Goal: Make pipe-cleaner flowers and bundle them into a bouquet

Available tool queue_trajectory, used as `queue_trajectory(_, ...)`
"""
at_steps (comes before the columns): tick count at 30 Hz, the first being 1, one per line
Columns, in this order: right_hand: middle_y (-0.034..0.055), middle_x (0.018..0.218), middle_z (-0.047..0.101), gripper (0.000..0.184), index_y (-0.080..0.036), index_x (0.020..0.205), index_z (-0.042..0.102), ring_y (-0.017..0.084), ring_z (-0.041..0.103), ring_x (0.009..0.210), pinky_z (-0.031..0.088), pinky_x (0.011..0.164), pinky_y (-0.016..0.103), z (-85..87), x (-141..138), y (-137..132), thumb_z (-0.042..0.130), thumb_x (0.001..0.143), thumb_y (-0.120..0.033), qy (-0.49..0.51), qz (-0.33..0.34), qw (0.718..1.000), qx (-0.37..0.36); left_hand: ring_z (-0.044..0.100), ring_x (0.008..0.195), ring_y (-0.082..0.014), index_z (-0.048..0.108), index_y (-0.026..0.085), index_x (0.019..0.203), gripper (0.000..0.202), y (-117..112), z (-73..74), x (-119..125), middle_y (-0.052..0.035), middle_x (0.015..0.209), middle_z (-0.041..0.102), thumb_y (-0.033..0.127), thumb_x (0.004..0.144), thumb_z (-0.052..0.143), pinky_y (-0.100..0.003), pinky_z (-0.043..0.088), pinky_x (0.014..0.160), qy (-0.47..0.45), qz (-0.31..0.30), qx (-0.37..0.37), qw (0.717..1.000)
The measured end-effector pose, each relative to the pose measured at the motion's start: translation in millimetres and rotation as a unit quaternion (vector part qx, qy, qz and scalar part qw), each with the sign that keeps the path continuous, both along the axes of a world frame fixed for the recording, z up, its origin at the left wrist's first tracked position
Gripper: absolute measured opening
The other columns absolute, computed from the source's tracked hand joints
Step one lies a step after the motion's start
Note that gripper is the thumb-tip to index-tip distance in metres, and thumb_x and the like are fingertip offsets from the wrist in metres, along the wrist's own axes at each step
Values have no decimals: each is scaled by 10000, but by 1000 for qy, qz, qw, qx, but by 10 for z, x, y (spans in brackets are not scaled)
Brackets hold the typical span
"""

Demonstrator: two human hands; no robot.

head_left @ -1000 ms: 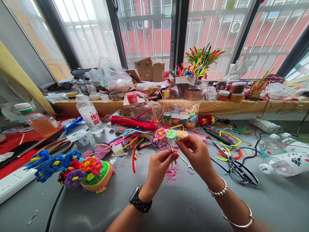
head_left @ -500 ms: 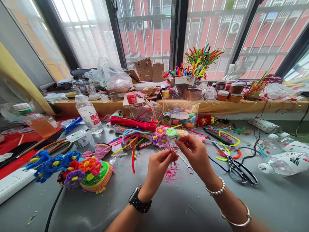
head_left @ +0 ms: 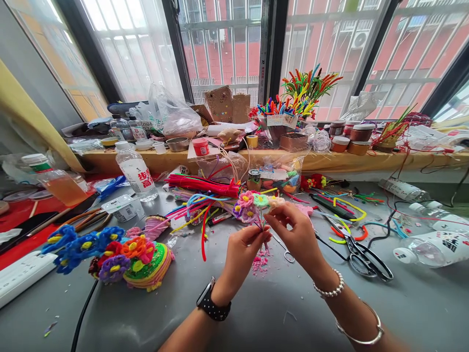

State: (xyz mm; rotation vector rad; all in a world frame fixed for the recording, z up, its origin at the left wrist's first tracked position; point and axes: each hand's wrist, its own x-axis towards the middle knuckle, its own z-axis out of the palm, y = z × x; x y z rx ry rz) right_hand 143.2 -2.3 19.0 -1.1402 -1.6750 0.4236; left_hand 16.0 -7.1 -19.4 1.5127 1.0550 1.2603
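Note:
In the head view, my left hand (head_left: 245, 252) pinches the thin stems of a small bunch of fuzzy pipe-cleaner flowers, upright above the table. The bunch has a pink flower (head_left: 246, 198), purple flowers (head_left: 249, 214), a mint green flower (head_left: 261, 200) and a pale peach flower (head_left: 275, 201). My right hand (head_left: 296, 232) is closed at the peach flower, thumb and forefinger just below its head. Its fingers partly cover that flower and its stem. Pink fluff (head_left: 259, 264) lies on the table below my hands.
To the left sits a finished flower arrangement (head_left: 146, 269) beside a power strip (head_left: 22, 278). Large scissors (head_left: 361, 254) and plastic bottles (head_left: 432, 248) lie on the right. Behind my hands are red pipe cleaners (head_left: 201, 185) and a windowsill (head_left: 164, 160) full of jars and craft materials.
The view has shifted slightly. My right thumb and forefinger have moved a little in toward the stems under the peach flower. My left hand keeps its pinch on the bunch.

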Motion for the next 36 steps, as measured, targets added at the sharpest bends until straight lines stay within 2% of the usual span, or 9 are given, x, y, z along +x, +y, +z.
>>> queue_trajectory(11, -17, 632, 435, 116, -191, 671, 501, 104, 414, 541, 366, 505, 231, 39, 29, 12, 505, 755, -270, -36, 18, 999, 6, 595, 645, -152, 611, 136, 684, 226, 0, -20, 20, -43, 670, 643, 339, 722, 519, -226, 480, 595, 28, 2, 20, 999)
queue_trajectory(17, -11, 651, 463, 99, -187, 678, 504, 108, 430, 557, 369, 526, 239, -10, -1, 6, 502, 758, -246, -31, 28, 999, 11, 540, 558, -115, 616, 132, 610, 236, -3, 14, 11, -18, 592, 621, 329, 710, 533, -197, 435, 541, 56, 23, 25, 998)
queue_trajectory(22, 11, 718, 521, 109, -186, 745, 530, 127, 496, 647, 413, 598, 251, -58, 8, 51, 503, 763, -290, 31, 74, 996, -24, 566, 616, -131, 612, 127, 654, 220, 7, 20, -16, -36, 647, 633, 318, 720, 525, -233, 464, 621, -24, -9, -16, 1000)
queue_trajectory(26, 0, 696, 516, 162, -186, 841, 500, 123, 500, 627, 430, 571, 241, -78, 28, 78, 531, 740, -309, 90, 60, 992, -61, 580, 640, -133, 631, 128, 740, 205, 2, 32, -11, -36, 665, 641, 308, 718, 534, -239, 475, 644, -56, -16, -42, 997)
queue_trajectory(31, 2, 682, 517, 139, -173, 701, 539, 119, 504, 623, 423, 567, 231, -74, 30, 72, 512, 753, -300, 56, 105, 991, -68, 588, 627, -135, 619, 117, 667, 198, -1, 36, -7, -40, 662, 647, 296, 710, 547, -238, 483, 635, -63, -14, -39, 997)
queue_trajectory(36, -11, 671, 485, 133, -179, 690, 525, 111, 495, 617, 420, 570, 228, -86, 22, 78, 505, 756, -292, 97, 88, 990, -51, 610, 658, -146, 634, 122, 770, 199, -7, 49, -1, -46, 688, 661, 291, 711, 548, -234, 492, 634, -54, -10, -23, 998)
